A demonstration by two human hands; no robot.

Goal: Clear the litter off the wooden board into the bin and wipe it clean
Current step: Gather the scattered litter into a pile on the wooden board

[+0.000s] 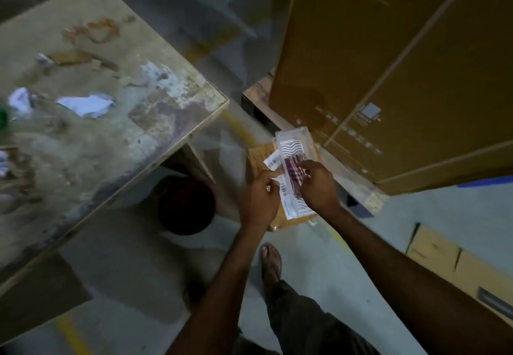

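Note:
The stained wooden board [155, 132] fills the left of the view. White crumpled paper scraps [86, 105] and brown peelings [94, 31] lie on it, with something green [3, 117] at its left edge. Under its near corner stands a dark round bin [186, 204]. To the right of the board, above the floor, both hands hold a clear plastic packet [293, 146] with a purple-and-white cloth and barcode labels inside. My left hand [259, 202] pinches its lower left side. My right hand [319, 185] pinches its middle from the right.
A tall brown cardboard box [388, 63] rises at the right on a low pallet [258, 96]. Flat cardboard [444, 257] lies on the floor at the lower right. My sandalled foot [271, 264] stands on the grey floor below the hands.

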